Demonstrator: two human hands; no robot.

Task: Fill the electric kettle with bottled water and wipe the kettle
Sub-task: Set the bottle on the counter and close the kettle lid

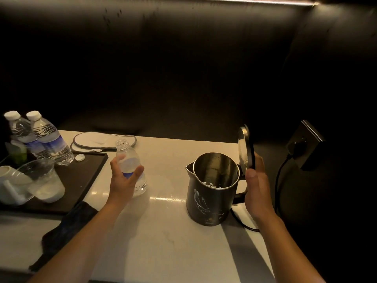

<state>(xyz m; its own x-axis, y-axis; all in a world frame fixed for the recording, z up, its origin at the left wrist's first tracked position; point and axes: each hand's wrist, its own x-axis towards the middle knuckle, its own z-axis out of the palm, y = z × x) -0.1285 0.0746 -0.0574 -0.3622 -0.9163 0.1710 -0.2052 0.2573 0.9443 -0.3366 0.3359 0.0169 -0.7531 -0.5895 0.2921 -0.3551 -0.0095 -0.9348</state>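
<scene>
My left grip (pixel 124 176) is wrapped around the open bottle (pixel 131 166) on the table (pixel 163 231). It feels thin and squishy, so I hold its middle softly. My right grip (pixel 256 184) holds the kettle (pixel 213 188) handle, lid up.

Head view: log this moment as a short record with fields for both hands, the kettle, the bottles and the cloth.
left hand: wrapped around the uncapped clear plastic water bottle, which stands upright on the white countertop
right hand: at the handle side of the dark metal electric kettle
kettle lid: swung open, upright
kettle contents: some water glints inside
spare capped bottles: two, on the black tray
loose white cap: on the tray
dark cloth: on the counter, untouched
</scene>
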